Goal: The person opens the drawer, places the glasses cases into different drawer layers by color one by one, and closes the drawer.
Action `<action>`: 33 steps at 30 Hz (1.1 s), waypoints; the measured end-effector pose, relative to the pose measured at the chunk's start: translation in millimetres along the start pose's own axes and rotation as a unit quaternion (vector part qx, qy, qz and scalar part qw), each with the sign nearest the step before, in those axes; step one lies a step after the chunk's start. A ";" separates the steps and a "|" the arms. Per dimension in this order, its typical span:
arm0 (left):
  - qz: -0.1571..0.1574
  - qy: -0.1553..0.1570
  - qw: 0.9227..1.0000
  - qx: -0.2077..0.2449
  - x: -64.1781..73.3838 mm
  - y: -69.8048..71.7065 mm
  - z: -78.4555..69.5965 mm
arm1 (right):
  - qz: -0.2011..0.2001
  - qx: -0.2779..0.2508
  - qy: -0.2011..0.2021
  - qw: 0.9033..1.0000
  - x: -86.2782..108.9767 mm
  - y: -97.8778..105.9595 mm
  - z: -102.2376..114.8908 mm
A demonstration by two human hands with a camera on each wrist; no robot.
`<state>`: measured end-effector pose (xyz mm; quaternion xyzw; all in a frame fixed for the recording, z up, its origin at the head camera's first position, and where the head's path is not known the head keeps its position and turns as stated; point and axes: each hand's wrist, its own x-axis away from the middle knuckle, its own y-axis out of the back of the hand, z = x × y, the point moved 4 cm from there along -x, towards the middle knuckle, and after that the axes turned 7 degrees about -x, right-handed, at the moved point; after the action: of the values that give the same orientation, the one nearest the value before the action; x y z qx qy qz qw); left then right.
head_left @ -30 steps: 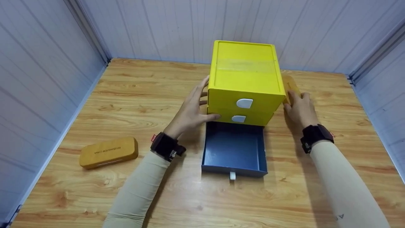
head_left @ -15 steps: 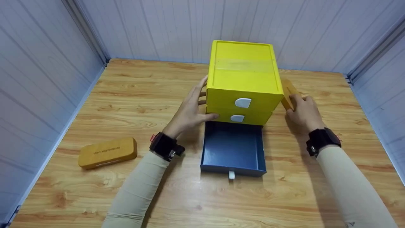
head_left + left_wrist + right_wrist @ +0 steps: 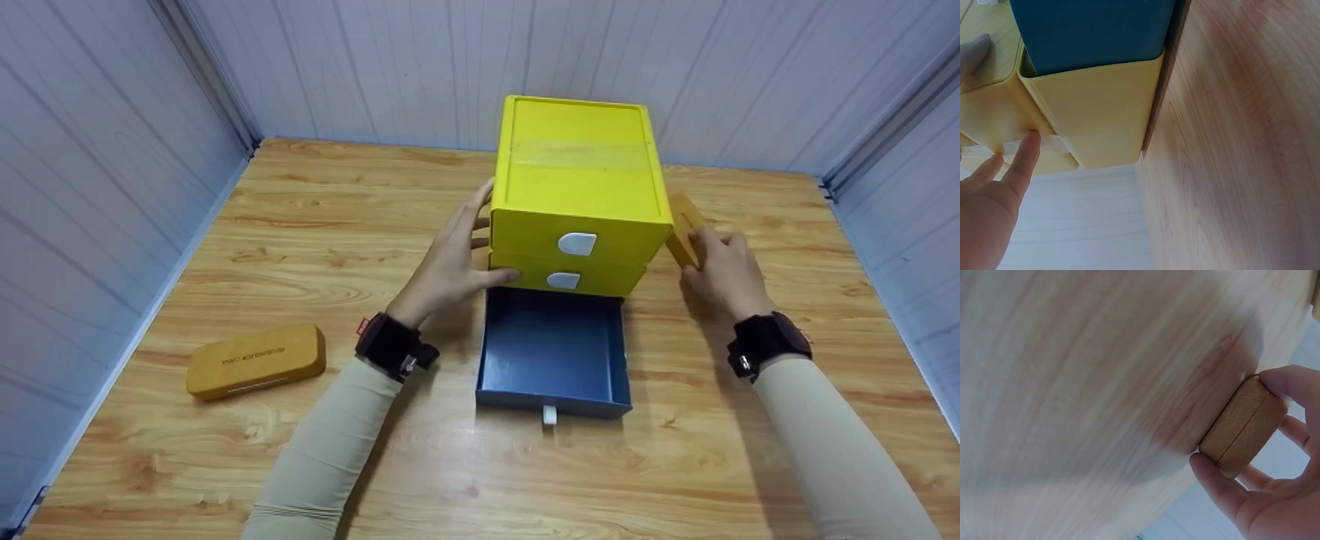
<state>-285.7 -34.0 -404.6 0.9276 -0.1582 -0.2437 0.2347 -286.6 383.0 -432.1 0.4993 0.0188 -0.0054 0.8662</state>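
Observation:
My right hand (image 3: 726, 274) grips a mustard-coloured glasses case (image 3: 688, 229) just right of the yellow drawer unit (image 3: 581, 165). In the right wrist view, thumb and fingers hold the end of that case (image 3: 1244, 427) low at the tabletop. My left hand (image 3: 450, 259) rests against the unit's left side, fingers spread and straight, thumb on its front. Fingertips of the left hand (image 3: 999, 185) touch the yellow side wall in the left wrist view. The dark blue bottom drawer (image 3: 555, 349) is pulled out with nothing in it; the two upper drawers are closed.
A second mustard glasses case (image 3: 256, 361), with printed lettering, lies on the wooden table (image 3: 480, 480) at the left. Pale panel walls (image 3: 375, 67) enclose the back and both sides. The drawer's white pull tab (image 3: 550, 415) points toward me.
My right hand has drawn the glasses case a little back toward me and slightly to the right along the unit's side. The left hand, the unit and the other case stay put.

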 end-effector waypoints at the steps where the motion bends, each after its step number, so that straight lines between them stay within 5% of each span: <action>1: 0.000 -0.001 1.000 0.002 -0.1 -0.1 -0.1 | 0.002 0.002 0.001 1.000 0.5 0.0 -0.6; 7: 0.000 -0.003 1.000 0.006 -0.9 0.4 -0.1 | 0.006 0.016 0.013 1.000 5.1 -0.2 -4.7; 18: 0.000 -0.003 1.000 -0.001 0.0 0.2 1.2 | -0.050 0.016 0.049 0.997 28.0 2.7 -13.4; 33: -0.001 -0.003 1.000 0.001 -2.0 1.7 1.1 | -0.054 0.009 0.093 0.994 83.9 32.2 2.8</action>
<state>-288.3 -35.0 -403.8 0.9273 -0.1578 -0.2466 0.2333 -201.7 397.5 -406.0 0.5033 0.1262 -0.0053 0.8548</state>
